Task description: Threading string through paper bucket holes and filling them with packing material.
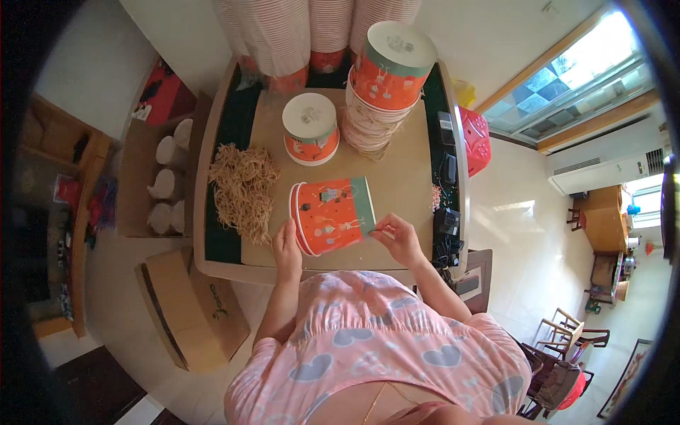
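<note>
While tilted sideways over counter (230, 270), held orange paper bucket (329, 216) by rim in left grip (287, 246), by green base edge in pinched right grip (397, 236). Judged light, stiff at rim, thin-walled, easily dented; best taken at rim or base edge.

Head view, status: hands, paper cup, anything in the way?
Left hand gripping orange-and-green paper cup by its rim end. Right hand at base end. Cup sideways. Tan strand heap beyond left hand, not blocking cup.
</note>
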